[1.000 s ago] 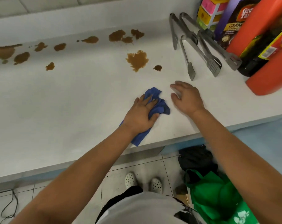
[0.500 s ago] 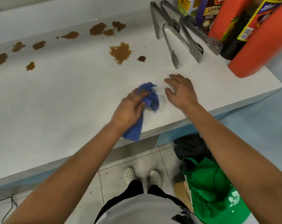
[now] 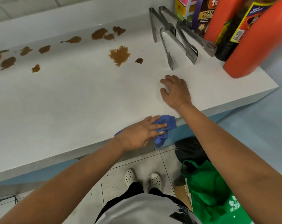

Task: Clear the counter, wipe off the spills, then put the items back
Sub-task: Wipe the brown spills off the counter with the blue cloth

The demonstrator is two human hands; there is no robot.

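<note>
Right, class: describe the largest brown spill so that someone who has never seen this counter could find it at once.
Start at the white counter and find the metal tongs near its right end. Just left of their tips lies the largest spill, forward of the row of stains along the back edge. It is paler and more ragged than the others, with one small dark spot beside it.

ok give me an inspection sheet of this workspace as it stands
Surface: white counter, brown spills unwiped along the back.
Job's things: blue cloth at the front edge; tongs, orange bottles and coffee pack at back right.
Clutter: green bag on the floor.
Grippers: left hand pressing the cloth; right hand flat on the counter, empty.
Cables: dark cable on the floor, far left.
Surroundings: tiled floor, white shoes.
</note>
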